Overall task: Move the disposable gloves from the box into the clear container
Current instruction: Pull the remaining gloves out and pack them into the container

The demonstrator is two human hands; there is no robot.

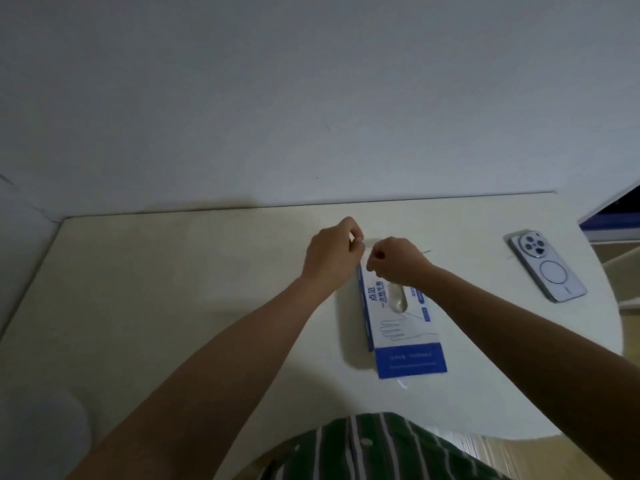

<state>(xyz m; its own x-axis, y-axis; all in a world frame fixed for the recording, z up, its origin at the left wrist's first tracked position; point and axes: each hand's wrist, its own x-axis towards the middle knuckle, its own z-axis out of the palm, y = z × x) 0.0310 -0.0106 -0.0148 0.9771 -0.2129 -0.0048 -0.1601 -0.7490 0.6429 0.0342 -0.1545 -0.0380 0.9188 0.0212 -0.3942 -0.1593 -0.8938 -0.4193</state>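
The blue and white glove box lies flat on the white table, its long side pointing away from me. Clear gloves show through its oval opening, and a bit of clear film sticks out of the near end. My left hand and my right hand are close together over the box's far end. Both have curled fingers and pinch what looks like a thin clear glove stretched between them, which is barely visible. I cannot make out the clear container; a faint thin edge shows just behind my right hand.
A phone in a clear case lies face down at the right of the table. The table's rounded edge curves round on the right. A white wall stands directly behind the table. My striped shirt is at the bottom.
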